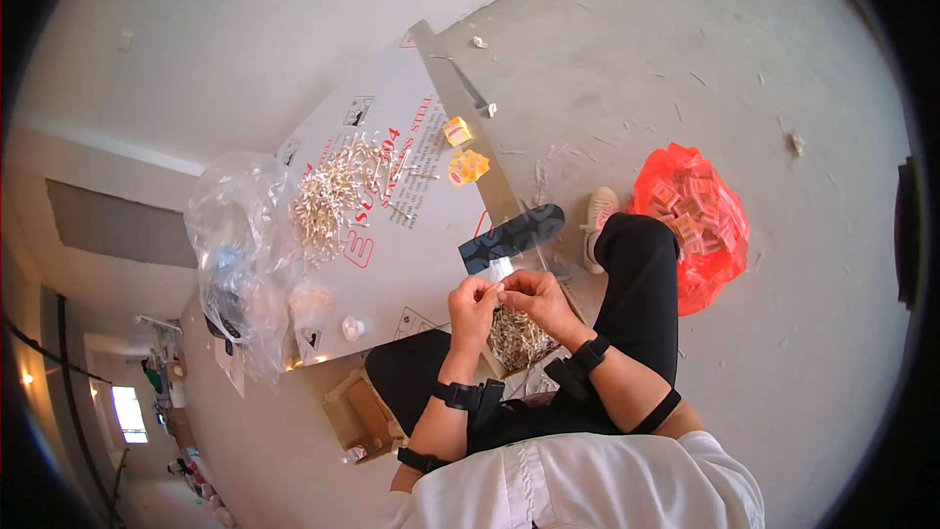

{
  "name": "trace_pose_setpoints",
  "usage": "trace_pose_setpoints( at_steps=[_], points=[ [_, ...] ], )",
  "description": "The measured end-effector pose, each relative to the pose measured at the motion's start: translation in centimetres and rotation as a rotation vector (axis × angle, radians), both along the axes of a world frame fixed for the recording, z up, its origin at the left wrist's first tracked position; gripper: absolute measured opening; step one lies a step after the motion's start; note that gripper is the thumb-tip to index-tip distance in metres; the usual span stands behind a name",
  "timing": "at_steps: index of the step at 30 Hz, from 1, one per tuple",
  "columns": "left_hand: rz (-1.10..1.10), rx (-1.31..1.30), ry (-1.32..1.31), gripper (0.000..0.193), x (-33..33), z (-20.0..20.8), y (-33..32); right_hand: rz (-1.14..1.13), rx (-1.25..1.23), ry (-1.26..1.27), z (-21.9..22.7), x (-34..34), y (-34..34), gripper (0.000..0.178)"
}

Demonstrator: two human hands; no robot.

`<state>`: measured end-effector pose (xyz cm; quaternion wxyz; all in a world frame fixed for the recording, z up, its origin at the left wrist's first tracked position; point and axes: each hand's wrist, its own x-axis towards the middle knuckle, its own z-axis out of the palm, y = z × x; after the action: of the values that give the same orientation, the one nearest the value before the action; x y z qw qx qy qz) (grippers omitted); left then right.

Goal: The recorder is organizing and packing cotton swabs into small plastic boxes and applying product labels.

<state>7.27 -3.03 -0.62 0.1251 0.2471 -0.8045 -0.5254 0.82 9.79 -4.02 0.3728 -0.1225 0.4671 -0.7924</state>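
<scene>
My left hand [472,302] and my right hand [540,298] meet above my lap, thumbs and fingertips pinched together. Whatever they pinch is too small and too covered by the fingers to name. Just beyond the fingertips is a small white piece [500,267], its kind unclear. Under my hands, a box holds many loose cotton swabs [519,339]. A dark patterned strip [514,237] with a rounded end lies across the table edge ahead of my hands. Farther left on the table, cotton swabs [338,194] are heaped in a loose pile.
The table [377,274] has a printed grey top, with a yellow box [456,131], a yellow packet [468,168] and a white round item [352,328]. Clear plastic bags [240,245] hang at its left. A red bag [700,274] of small packs and a cardboard box [357,411] flank my legs.
</scene>
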Motion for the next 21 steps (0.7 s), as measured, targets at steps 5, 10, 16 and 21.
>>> trace_pose_setpoints(
  at_steps=[5, 10, 16, 21],
  points=[
    [0.036, 0.413, -0.091, 0.026, -1.6, 0.9, 1.0, -0.053, -0.146, -0.125, 0.0, -0.8, 0.6, 0.012],
    [0.032, 0.710, 0.042, 0.027, -2.4, 0.4, 1.2, 0.012, -0.063, -0.041, 0.0, -1.9, 1.3, 0.006],
    [-0.062, 0.746, 0.080, 0.027, -2.8, 0.4, 0.6, -0.001, -0.129, -0.109, 0.7, -1.9, 1.6, 0.015],
    [-0.118, 0.776, 0.052, 0.027, -3.0, 0.9, 0.7, -0.060, -0.142, 0.049, 0.3, -1.8, 1.4, 0.021]
  ],
)
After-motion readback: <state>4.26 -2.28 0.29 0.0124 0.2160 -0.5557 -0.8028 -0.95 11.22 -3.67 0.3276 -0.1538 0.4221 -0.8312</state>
